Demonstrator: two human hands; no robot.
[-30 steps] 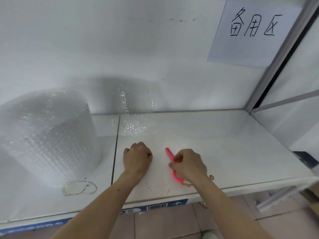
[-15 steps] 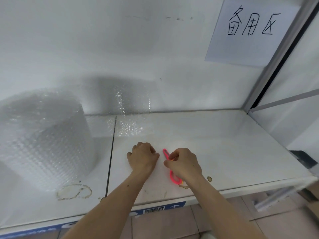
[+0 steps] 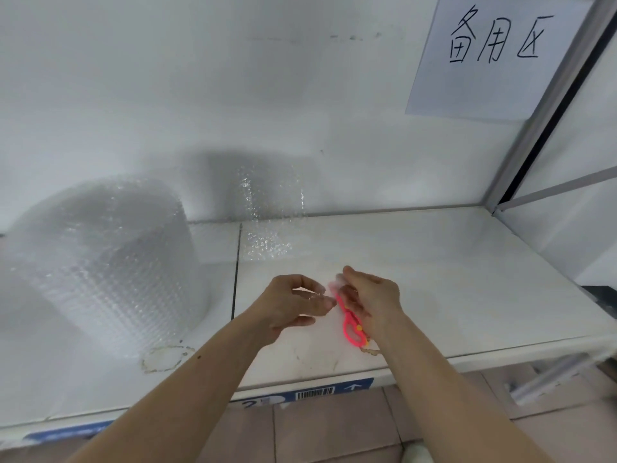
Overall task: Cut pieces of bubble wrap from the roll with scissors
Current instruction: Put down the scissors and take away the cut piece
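Right hand [image 3: 374, 295] grip holds pink scissors [image 3: 350, 324]; roll [image 3: 103, 265] well left.

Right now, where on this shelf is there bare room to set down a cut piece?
The right half is bare, between the right hand and the metal post. Crowded: the bubble wrap roll fills the left, scissors lie under the hands.

One bubble wrap roll [image 3: 100, 262], one cut sheet [image 3: 267, 225] (leaning against the wall), one pair of pink scissors [image 3: 351, 324], two hands, one paper sign [image 3: 494, 55].
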